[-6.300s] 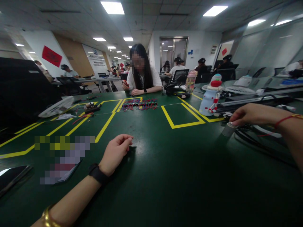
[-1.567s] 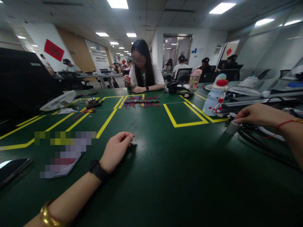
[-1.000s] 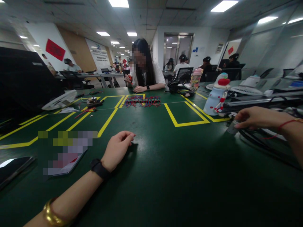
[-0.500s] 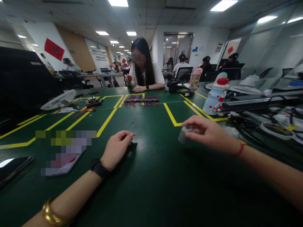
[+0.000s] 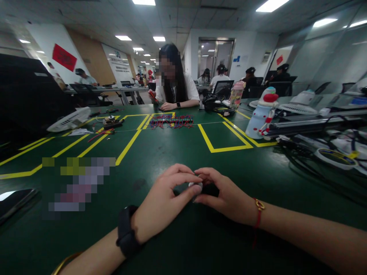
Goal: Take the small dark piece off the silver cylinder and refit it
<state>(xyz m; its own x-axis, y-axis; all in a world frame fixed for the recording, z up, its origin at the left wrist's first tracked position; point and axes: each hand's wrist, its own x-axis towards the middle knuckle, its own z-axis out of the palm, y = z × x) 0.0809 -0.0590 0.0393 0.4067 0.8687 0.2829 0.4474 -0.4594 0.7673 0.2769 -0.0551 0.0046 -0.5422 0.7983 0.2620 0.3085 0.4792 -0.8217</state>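
Note:
Over the near middle of the green table (image 5: 169,152), my hands come together around a small grey cylinder (image 5: 195,185). Only its pale round top shows; the fingers hide its sides, and its exact kind I cannot make out. My left hand (image 5: 168,198), with a black band at the wrist, has its thumb and fingers bent round the left side. From the right, my right hand (image 5: 226,194) curls its thumb and fingers about the same piece, a red cord at its wrist.
Across the table sits a person (image 5: 174,84) with a red-handled item. Before them lies a row of small red-and-blue wired parts (image 5: 172,121). A light blue bottle (image 5: 256,118) and tangled cables (image 5: 304,168) stand right; a phone (image 5: 17,202) and white fan (image 5: 70,120) left.
My right hand has brought the grey cylinder left and nearer to me. My left hand has moved right to meet it, and its fingers now close round the cylinder too.

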